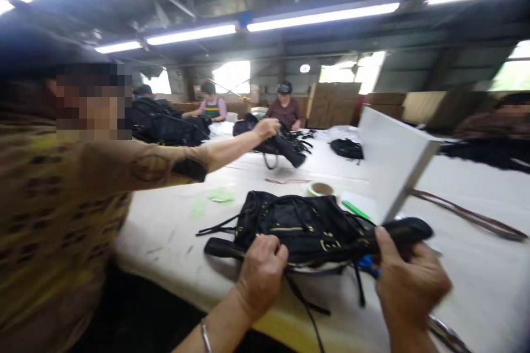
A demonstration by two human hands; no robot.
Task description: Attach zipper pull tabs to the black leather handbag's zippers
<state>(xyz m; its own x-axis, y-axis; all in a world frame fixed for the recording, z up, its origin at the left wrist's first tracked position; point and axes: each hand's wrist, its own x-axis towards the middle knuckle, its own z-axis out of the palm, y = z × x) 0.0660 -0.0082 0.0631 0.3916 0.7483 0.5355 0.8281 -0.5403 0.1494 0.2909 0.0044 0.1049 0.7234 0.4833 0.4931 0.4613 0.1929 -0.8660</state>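
A black backpack (306, 226) with gold zips lies on the white table (476, 270) in front of me. My left hand (261, 273) pinches its near edge by a padded strap. My right hand (408, 281) grips another black padded strap (403, 230) at the bag's right end. Thin black webbing straps hang off the table's front edge.
A co-worker in a patterned top (62, 204) sits close on my left, a hand (267, 128) holding another black bag (285, 146) over the table. A white board (393, 162), a tape roll (320, 189) and brown straps (467, 215) lie beyond. Other people and cardboard boxes (335, 105) are farther back.
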